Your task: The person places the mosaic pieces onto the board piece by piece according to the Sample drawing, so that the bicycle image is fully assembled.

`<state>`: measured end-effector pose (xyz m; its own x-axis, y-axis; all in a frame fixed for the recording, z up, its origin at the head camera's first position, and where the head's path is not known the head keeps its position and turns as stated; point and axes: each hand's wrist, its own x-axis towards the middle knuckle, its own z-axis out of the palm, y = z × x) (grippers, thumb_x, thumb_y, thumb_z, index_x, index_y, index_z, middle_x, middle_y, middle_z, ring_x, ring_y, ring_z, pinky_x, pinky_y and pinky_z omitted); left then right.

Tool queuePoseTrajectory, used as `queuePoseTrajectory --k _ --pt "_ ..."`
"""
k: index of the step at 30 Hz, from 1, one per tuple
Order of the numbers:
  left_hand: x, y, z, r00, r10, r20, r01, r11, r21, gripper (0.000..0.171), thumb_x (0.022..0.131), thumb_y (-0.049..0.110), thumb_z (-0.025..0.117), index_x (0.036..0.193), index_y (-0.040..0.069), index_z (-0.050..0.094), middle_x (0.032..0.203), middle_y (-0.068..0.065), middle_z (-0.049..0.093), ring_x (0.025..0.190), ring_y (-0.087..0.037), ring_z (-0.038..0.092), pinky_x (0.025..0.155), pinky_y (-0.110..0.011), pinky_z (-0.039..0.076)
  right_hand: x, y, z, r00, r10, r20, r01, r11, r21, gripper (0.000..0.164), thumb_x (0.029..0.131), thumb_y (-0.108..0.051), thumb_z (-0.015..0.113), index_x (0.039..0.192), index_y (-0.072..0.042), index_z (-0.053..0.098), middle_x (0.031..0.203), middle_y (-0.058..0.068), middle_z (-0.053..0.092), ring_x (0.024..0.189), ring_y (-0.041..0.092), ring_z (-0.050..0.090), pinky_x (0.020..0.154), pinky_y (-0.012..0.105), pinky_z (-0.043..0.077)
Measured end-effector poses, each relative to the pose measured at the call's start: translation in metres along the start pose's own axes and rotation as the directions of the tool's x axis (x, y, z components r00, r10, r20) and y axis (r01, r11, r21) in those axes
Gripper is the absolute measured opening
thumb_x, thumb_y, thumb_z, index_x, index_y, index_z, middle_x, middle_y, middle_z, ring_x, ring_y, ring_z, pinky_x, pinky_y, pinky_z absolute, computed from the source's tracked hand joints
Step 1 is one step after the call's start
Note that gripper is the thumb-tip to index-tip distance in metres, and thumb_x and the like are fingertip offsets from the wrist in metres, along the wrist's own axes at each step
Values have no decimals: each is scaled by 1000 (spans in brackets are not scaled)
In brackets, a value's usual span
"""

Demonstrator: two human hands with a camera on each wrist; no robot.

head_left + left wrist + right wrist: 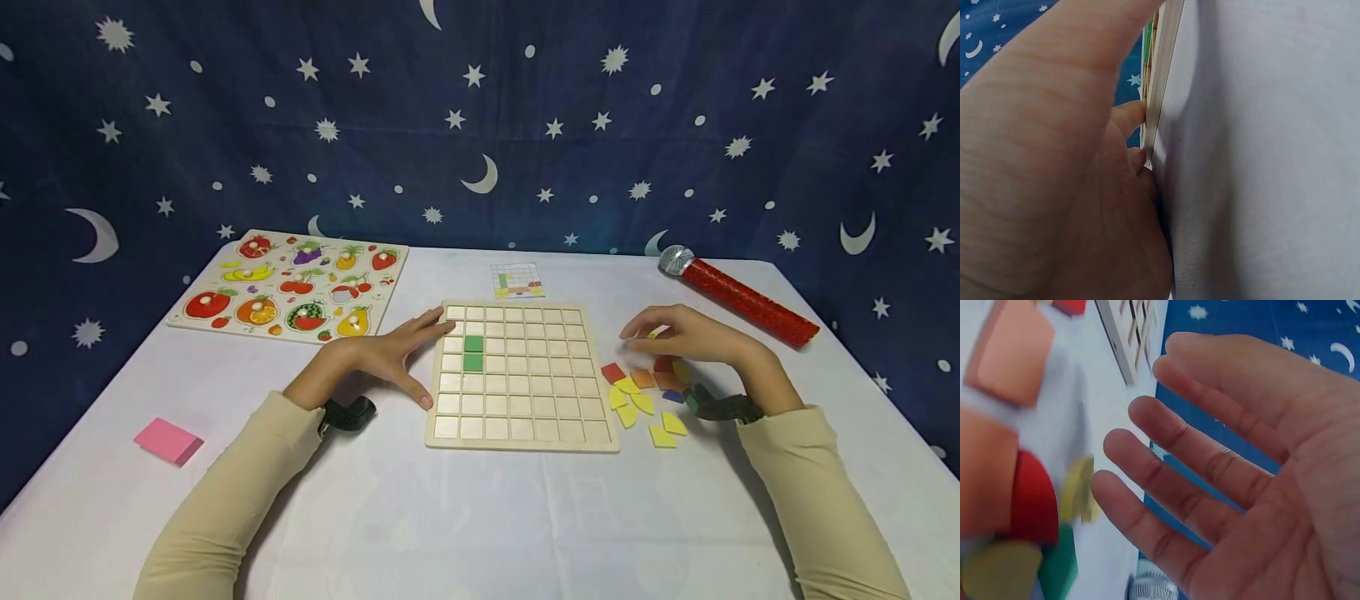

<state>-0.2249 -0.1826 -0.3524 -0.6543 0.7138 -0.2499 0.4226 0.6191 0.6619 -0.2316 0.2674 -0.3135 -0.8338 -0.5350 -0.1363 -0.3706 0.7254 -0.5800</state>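
L hand [392,357] spread, touching pale wood grid board [520,406], frame ctr, w/ 2 green sqs [473,343]; my R hand [686,333], released, fingers loose, near multicolored pcs [642,402], frame mid-R.

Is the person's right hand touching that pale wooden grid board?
Apart: in the head view, white tabletop shows between the right hand and the pale wooden grid board.

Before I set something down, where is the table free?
Free: the tablecloth in front of the grid board, between the sleeves; also between fruit puzzle and pattern card. Crowded: right of the board, with tiles and the right hand.
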Motion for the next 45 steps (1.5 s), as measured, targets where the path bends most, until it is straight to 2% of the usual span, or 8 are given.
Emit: queuePoseTrajectory --k 4,9,14,16,24,38,45 --pt "0 0 0 1000 -12 4 12 1000 1 126 67 50 87 158 14 9 163 -11 -16 148 -37 -12 113 -65 7 -5 10 -7 1000 18 -15 -18 1000 1 28 93 -18 68 116 -3 69 119 15 66 105 28 59 91 50 51" --pt "0 0 0 1000 -21 4 21 1000 13 126 66 50 87 158 15 9 163 -11 -16 148 -35 -13 114 -64 5 -11 20 -15 996 80 -47 -80 997 -1 29 92 -19 69 117 -3 68 117 16 67 103 27 60 91 52 51" --pt "0 0 0 1000 -19 3 19 1000 17 126 66 50 87 159 16 9 163 -9 -16 149 -34 -13 114 -64 5 -17 29 -19 993 100 -60 -100 995 -11 30 89 -16 72 116 -3 69 115 16 68 101 28 61 83 39 54" --pt "0 0 0 1000 -21 5 21 1000 17 126 66 50 88 159 16 9 163 -9 -16 149 -34 -13 114 -63 5 -18 32 -20 994 94 -50 -95 995 -13 31 87 -13 74 116 -2 68 115 17 68 101 30 62 81 38 55" --pt "0 1 1 1000 -18 5 17 1000 13 126 66 50 87 159 17 9 163 -9 -17 149 -34 -13 114 -64 5 -19 39 -20 993 114 10 -114 994 -5 32 83 -9 77 114 -3 69 118 19 66 105 33 60 90 51 52" --pt "1 1 1 1000 -19 5 19 1000 15 126 66 50 88 158 16 10 163 -9 -15 149 -34 -12 114 -63 5 -12 43 -12 990 140 -17 -141 990 -21 35 83 -7 76 115 3 67 115 22 66 100 32 61 90 50 52" --pt "1 2 1 1000 -22 5 22 1000 19 126 66 50 88 159 16 9 163 -9 -16 149 -34 -12 114 -63 5 -6 37 -6 994 101 -50 -104 994 -43 33 83 -7 76 114 3 68 112 19 67 95 26 61 91 50 51"
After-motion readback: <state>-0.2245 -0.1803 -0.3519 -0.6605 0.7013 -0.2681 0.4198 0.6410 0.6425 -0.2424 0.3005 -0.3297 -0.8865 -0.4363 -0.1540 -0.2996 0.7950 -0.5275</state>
